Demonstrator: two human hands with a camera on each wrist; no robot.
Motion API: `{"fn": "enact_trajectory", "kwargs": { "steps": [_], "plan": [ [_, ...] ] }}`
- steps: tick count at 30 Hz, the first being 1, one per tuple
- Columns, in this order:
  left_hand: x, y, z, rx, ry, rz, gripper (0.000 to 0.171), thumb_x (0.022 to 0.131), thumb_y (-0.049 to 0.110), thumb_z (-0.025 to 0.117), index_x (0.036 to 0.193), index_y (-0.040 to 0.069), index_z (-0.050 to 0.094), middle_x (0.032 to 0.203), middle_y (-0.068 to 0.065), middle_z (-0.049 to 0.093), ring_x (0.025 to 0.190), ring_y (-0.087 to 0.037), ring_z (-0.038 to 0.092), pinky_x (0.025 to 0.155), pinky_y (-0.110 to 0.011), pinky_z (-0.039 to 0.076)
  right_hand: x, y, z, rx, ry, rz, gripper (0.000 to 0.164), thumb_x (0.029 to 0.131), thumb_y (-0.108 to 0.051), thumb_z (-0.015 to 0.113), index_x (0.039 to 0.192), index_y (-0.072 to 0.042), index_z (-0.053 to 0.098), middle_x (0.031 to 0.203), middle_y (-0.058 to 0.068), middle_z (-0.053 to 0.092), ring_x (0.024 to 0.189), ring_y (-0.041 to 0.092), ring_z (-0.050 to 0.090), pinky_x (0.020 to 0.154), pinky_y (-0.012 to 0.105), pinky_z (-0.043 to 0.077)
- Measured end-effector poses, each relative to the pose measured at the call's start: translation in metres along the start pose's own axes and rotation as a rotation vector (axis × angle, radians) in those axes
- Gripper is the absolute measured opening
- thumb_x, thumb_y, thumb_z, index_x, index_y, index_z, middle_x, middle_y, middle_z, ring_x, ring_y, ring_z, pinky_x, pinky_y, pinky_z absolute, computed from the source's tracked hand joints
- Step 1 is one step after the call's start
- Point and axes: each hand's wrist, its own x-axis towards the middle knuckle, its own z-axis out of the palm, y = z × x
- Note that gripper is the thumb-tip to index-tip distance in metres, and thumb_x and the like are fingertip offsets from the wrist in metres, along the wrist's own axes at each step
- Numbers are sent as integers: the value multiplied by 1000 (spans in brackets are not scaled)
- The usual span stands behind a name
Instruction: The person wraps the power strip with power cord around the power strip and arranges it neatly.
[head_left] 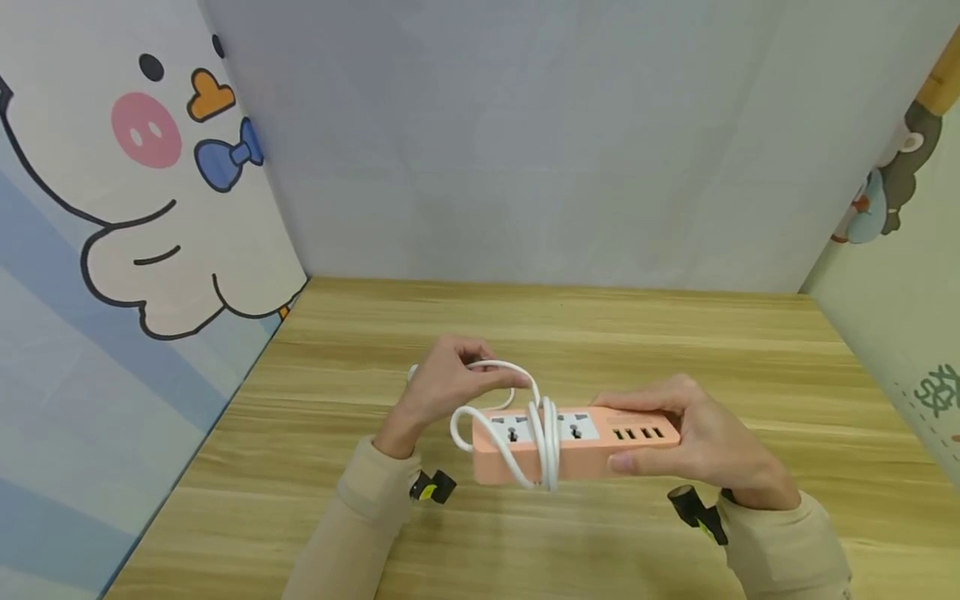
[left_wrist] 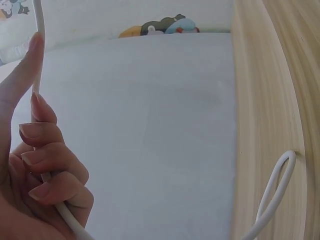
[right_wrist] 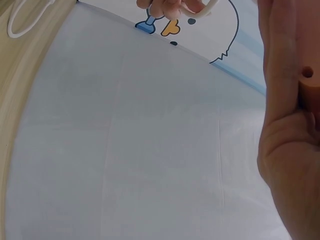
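Left hand is curling its fingers around a white power cord, its thumb lying along the cord, as the left wrist view is showing. Right hand is gripping one end of a peach power strip, the thumb pressing on the near long side and the fingers reaching along the far side, close to a row of four USB ports. Both hands are keeping the strip above the wood-grain tabletop, its socket face turning upward. Several turns of cord are wrapping around the strip's middle, crossing the white socket panel; one loop is bulging past the left end, and another stretch is arching from the windings up to the left hand. Beige sleeves are covering both forearms. Behind the tabletop, a pale grey backdrop is standing, and a cartoon-printed panel is rising along the left side.
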Motion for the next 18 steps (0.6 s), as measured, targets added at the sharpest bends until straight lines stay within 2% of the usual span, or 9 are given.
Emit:
{"fn": "enact_trajectory", "kwargs": {
  "steps": [7,10,14,18],
  "plan": [
    [-2,5,-1,-8,25,0,23,79,37,88,77,17,76,58,5,48,55,-10,33,56,-22,31,1,-2,0,-32,-27,25,46,79,6,81,123,-4,72,95,0,77,65,5,62,54,25,52],
    [-2,6,-1,-14,43,9,22,80,37,87,79,17,77,58,5,46,55,-10,33,56,-22,32,2,-3,1,-43,-34,22,45,80,4,81,123,-6,72,95,1,77,64,5,62,54,25,52],
    [-3,6,-1,-12,96,40,24,77,37,89,75,17,75,56,4,46,54,-10,35,55,-22,33,2,-3,0,-62,-30,13,44,80,3,81,122,-7,72,94,0,77,63,5,61,53,25,51],
    [-4,7,-1,15,172,78,30,70,38,93,70,18,72,57,3,56,52,-9,41,53,-22,38,2,-4,0,-89,-32,10,44,79,0,83,122,-6,73,91,-2,77,60,3,58,51,23,49]
  ]
}}
